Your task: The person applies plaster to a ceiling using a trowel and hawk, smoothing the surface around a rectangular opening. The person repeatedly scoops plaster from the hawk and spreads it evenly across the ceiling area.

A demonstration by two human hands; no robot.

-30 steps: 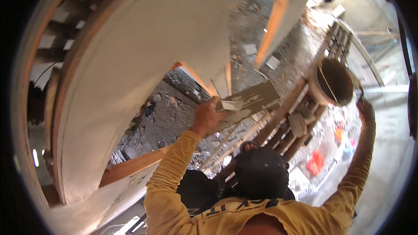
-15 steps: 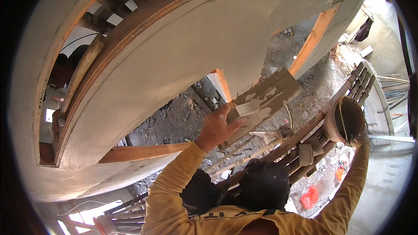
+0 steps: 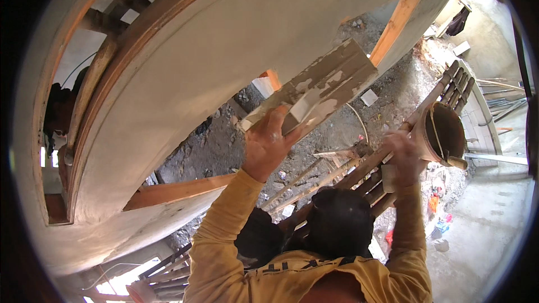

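Observation:
My left hand is closed round the pale handle of a long, rectangular plastering float smeared with grey plaster. The float is tilted, close in front of the curved plastered wall. My right hand, smeared by motion, is beside the left of a round bucket; whether it holds anything does not show. Across the bucket's mouth runs a thin handle, and a short light-coloured grip sticks out at its lower rim. Just under my right hand, partly covered, is a grey block on the bamboo poles.
A scaffold of bamboo poles runs diagonally toward the upper right, above rubble-strewn ground. Wooden frames edge the wall's openings. Behind the left opening another person is partly visible. Red plastic lies at the lower right.
My right hand has left the bucket's lower rim and moved left, exposing the light-coloured grip. My left hand has shifted the float slightly left and up. The view has turned a little.

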